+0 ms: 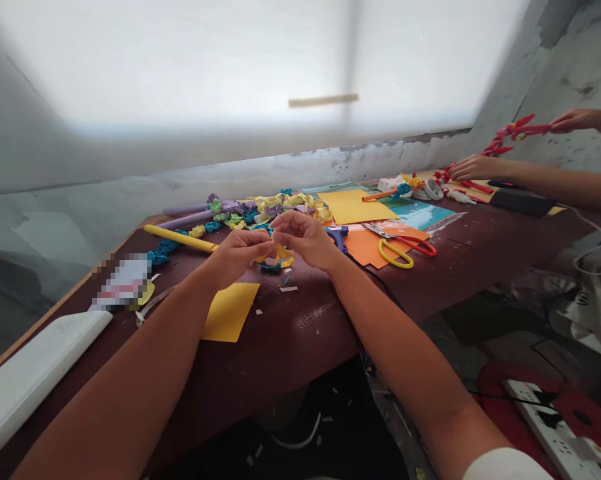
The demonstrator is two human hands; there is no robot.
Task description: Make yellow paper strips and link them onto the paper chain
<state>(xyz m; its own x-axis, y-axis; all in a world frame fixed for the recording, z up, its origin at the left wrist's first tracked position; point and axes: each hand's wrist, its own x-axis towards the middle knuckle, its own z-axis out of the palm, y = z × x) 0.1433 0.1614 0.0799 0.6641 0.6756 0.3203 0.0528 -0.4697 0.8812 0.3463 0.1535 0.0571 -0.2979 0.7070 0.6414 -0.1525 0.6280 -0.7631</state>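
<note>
My left hand (241,255) and my right hand (306,239) meet over the dark red table, fingertips pinched together. Between them is a curled yellow paper strip (283,256), partly hidden by the fingers. Blue paper shows just under it. A yellow paper sheet (234,312) lies below my left hand. Behind my left wrist rests a yellow paper tube (180,238), beside blue crumpled paper flowers (164,252). The blue handle of a tool (338,235), perhaps a glue gun, pokes out right of my right hand. Scissors (400,247) with yellow and red handles lie farther right on orange paper.
Purple tubes (190,219) and a heap of coloured paper strips (290,203) lie at the back. A white lamp-like object (45,373) stands at left. At right, a co-worker's hands (477,168) hold red paper pieces. A power strip (545,427) sits below the table.
</note>
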